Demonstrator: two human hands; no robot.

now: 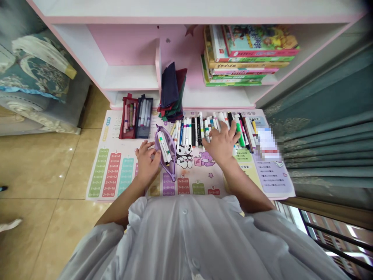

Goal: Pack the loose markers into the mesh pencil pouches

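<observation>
Viewing from the head camera. My left hand (147,165) pinches the edge of the purple mesh pouch (165,152), which lies open on the printed times-table mat (107,128), with loose markers (163,147) lying lengthwise inside it. My right hand (221,142) is spread over the tightly packed row of markers (194,132), with its fingers (230,130) across their ends; I cannot tell whether it pinches one. The hands are apart, with the pouch and a cartoon print (184,156) between them.

Handling note: a firm hold at the pouch's rim keeps its soft mouth from folding shut. The row lies tight, so fingertips at one marker's free end should part it from its neighbours better than a whole-hand sweep.

Also on the mat: a red mesh pouch (128,118) and a dark mesh pouch (144,117), both holding pens, and a pile of folded cloth pouches (171,93). Picture books (250,54) are stacked on the pink-and-white shelf (129,77), with a green curtain (326,147) to the right.
</observation>
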